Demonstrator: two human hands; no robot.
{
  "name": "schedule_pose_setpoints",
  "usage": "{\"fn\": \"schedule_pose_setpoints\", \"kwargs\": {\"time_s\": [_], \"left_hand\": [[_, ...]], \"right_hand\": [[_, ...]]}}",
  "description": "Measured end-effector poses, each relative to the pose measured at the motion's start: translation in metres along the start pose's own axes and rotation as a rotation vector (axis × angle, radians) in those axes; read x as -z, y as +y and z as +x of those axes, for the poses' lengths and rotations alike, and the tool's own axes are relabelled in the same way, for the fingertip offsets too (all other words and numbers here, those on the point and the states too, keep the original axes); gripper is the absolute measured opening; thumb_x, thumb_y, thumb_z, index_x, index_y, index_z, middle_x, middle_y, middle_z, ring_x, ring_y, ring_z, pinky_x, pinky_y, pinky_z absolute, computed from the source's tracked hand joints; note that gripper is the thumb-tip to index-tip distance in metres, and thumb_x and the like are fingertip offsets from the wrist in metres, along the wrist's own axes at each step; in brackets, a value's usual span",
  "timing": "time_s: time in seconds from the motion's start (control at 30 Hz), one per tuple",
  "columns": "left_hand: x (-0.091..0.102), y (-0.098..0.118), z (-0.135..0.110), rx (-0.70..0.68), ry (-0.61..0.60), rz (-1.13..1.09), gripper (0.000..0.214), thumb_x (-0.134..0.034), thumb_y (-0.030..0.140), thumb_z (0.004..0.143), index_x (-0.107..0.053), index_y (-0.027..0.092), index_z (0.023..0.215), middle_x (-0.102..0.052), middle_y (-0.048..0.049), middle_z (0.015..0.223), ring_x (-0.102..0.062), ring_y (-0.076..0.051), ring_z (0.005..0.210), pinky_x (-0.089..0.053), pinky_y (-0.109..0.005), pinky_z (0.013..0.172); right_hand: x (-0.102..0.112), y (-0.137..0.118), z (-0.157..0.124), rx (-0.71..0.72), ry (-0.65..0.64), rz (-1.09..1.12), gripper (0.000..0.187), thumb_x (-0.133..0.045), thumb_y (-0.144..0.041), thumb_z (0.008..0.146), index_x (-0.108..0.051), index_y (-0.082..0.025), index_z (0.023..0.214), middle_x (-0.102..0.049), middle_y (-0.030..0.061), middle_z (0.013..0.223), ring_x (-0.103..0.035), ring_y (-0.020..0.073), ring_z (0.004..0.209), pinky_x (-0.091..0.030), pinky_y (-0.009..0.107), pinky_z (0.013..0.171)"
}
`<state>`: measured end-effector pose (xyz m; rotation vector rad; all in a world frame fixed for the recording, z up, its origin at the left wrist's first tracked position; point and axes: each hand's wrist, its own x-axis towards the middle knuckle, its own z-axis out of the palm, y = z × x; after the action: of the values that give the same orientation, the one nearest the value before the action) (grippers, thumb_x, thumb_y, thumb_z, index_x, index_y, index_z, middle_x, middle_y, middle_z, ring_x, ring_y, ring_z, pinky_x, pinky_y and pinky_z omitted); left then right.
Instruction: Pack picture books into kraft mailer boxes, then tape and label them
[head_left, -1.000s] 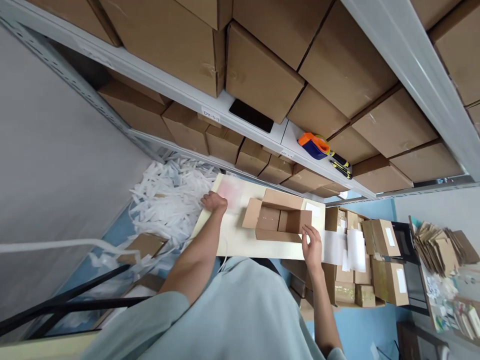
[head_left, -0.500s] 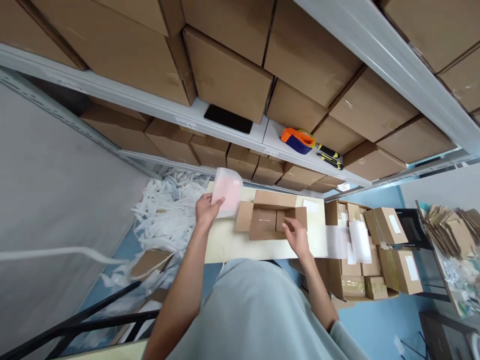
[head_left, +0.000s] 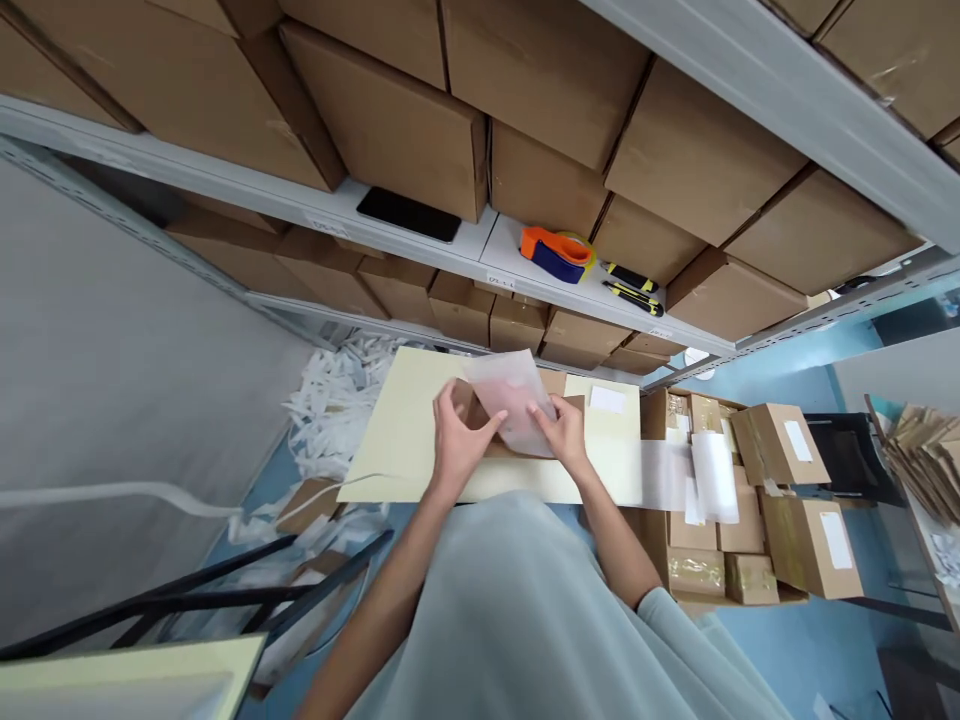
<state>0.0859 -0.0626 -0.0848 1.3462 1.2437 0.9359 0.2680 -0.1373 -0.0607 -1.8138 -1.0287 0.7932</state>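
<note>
A translucent white foam pouch [head_left: 514, 395] with something pink inside is tilted over an open cardboard box [head_left: 555, 382], hiding most of its inside. My right hand [head_left: 564, 435] pinches the pouch at its right edge, thumb on top. My left hand [head_left: 459, 440] is at the box's left side, its fingers curved and apart by the flap. The left thumb reaches to the pouch's lower left edge and seems to touch it. The box sits on a pale yellow table [head_left: 401, 420].
A white label [head_left: 606, 399] lies right of the box. A foam roll [head_left: 716, 478] rests on a large carton of boxes. On the shelf are a phone [head_left: 409, 213], an orange and blue tape dispenser [head_left: 556, 254] and box cutters [head_left: 632, 298]. White scraps [head_left: 337, 400] pile up at left.
The pouch has moved right from beside the box to over it. My right hand has left the box's right side and taken the pouch; my left hand has loosened from it.
</note>
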Motion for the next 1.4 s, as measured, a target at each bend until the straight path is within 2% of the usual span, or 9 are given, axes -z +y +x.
{"fn": "schedule_pose_setpoints", "kwargs": {"time_s": [0.13, 0.33, 0.47, 0.7, 0.93, 1.07, 1.17, 1.27, 1.4], "left_hand": [[-0.012, 0.033, 0.006, -0.4, -0.273, 0.443, 0.049, -0.078, 0.038, 0.095, -0.072, 0.025, 0.142, -0.058, -0.0162, 0.165, -0.028, -0.045, 0.17, -0.016, -0.07, 0.138], [-0.023, 0.013, 0.045, -0.595, -0.655, 0.75, 0.041, -0.052, 0.019, 0.101, -0.086, 0.029, 0.12, -0.084, -0.0095, 0.115, -0.072, -0.032, 0.123, -0.03, -0.062, 0.135], [-0.027, -0.029, 0.054, -0.498, -0.704, 0.921, 0.048, -0.05, 0.011, 0.096, -0.085, 0.025, 0.124, -0.084, -0.0132, 0.123, -0.075, -0.031, 0.118, -0.053, -0.047, 0.113], [-0.043, -0.07, 0.055, -0.164, -0.771, 1.125, 0.037, -0.055, 0.011, 0.096, -0.087, 0.022, 0.108, -0.084, -0.0191, 0.114, -0.078, -0.036, 0.111, -0.057, -0.042, 0.097], [-0.032, -0.073, 0.05, -0.18, -0.713, 1.059, 0.038, -0.055, 0.017, 0.098, -0.084, 0.022, 0.123, -0.081, -0.0187, 0.129, -0.073, -0.037, 0.129, -0.054, -0.048, 0.113], [0.007, -0.082, 0.036, -0.332, -0.288, 0.815, 0.049, -0.059, 0.035, 0.103, -0.068, 0.02, 0.15, -0.062, -0.018, 0.162, -0.052, -0.038, 0.154, -0.04, -0.053, 0.13], [0.027, -0.091, 0.026, -0.145, -0.012, 0.746, 0.079, -0.073, 0.049, 0.094, -0.053, 0.009, 0.16, -0.059, -0.0278, 0.159, -0.053, -0.046, 0.15, -0.044, -0.06, 0.125], [0.028, -0.093, 0.015, -0.026, -0.01, 0.714, 0.083, -0.076, 0.048, 0.091, -0.051, 0.007, 0.158, -0.068, -0.0273, 0.145, -0.062, -0.045, 0.138, -0.049, -0.059, 0.12], [0.016, -0.09, -0.006, -0.201, -0.214, 0.679, 0.074, -0.076, 0.054, 0.093, -0.056, 0.018, 0.154, -0.07, -0.0195, 0.146, -0.063, -0.041, 0.141, -0.048, -0.055, 0.122]], "right_hand": [[0.033, 0.009, 0.002, 0.161, -0.181, -0.316, 0.031, -0.06, -0.04, 0.11, -0.084, -0.027, 0.125, -0.085, 0.0044, 0.122, -0.078, 0.0299, 0.112, -0.058, 0.038, 0.101], [0.039, 0.013, 0.024, 0.202, -0.429, -0.77, 0.045, -0.047, -0.026, 0.115, -0.071, -0.035, 0.152, -0.079, 0.0028, 0.144, -0.075, 0.0268, 0.128, -0.058, 0.037, 0.107], [0.021, 0.028, 0.039, 0.149, -0.58, -0.95, 0.048, -0.042, -0.025, 0.117, -0.07, -0.037, 0.154, -0.079, 0.0076, 0.143, -0.075, 0.027, 0.13, -0.056, 0.036, 0.108], [-0.026, 0.054, 0.052, 0.024, -0.7, -0.968, 0.034, -0.057, -0.02, 0.11, -0.086, -0.024, 0.127, -0.082, 0.0165, 0.134, -0.078, 0.0283, 0.127, -0.057, 0.033, 0.102], [-0.017, 0.063, 0.037, -0.022, -0.573, -0.943, 0.036, -0.053, -0.013, 0.11, -0.08, -0.017, 0.133, -0.081, 0.0187, 0.135, -0.077, 0.0294, 0.126, -0.058, 0.038, 0.105], [0.03, 0.092, 0.0, 0.067, -0.076, -0.713, 0.044, -0.049, -0.028, 0.114, -0.066, -0.018, 0.154, -0.068, 0.0158, 0.158, -0.062, 0.0306, 0.148, -0.05, 0.045, 0.124], [0.051, 0.113, -0.027, -0.117, 0.212, -0.568, 0.059, -0.068, -0.041, 0.104, -0.064, -0.008, 0.154, -0.073, 0.0232, 0.147, -0.066, 0.0387, 0.14, -0.053, 0.052, 0.118], [0.046, 0.121, -0.044, -0.224, 0.156, -0.475, 0.055, -0.075, -0.042, 0.099, -0.071, -0.011, 0.144, -0.08, 0.0199, 0.131, -0.074, 0.0365, 0.127, -0.059, 0.047, 0.109], [0.021, 0.119, -0.053, -0.029, -0.017, -0.419, 0.048, -0.081, -0.044, 0.097, -0.076, -0.02, 0.139, -0.078, 0.0139, 0.141, -0.07, 0.0316, 0.135, -0.055, 0.044, 0.117]]}}
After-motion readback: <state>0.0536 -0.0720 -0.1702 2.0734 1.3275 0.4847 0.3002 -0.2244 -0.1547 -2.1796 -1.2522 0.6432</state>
